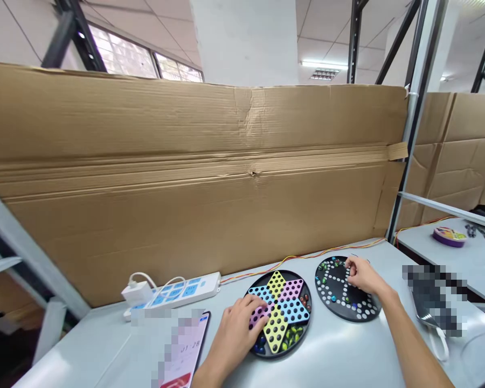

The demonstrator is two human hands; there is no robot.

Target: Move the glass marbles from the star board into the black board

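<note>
A round Chinese checkers board (279, 314) with a yellow, pink and blue star lies on the table, marbles in its side pockets. My left hand (241, 327) rests over its left side, fingers apart on the pink part, nothing visible in them. To its right lies a round black board (345, 310) with white dots and several small marbles on it. Above its upper right part is my right hand (364, 274), fingertips pinched together. Whatever sits between those fingertips is hidden.
A phone (187, 345) lies left of my left hand, and a white power strip (186, 293) with plugs stands behind it. A cardboard wall (210, 221) closes the table's back. At the right lies a dark object (426, 296), partly blurred out, with a white cable.
</note>
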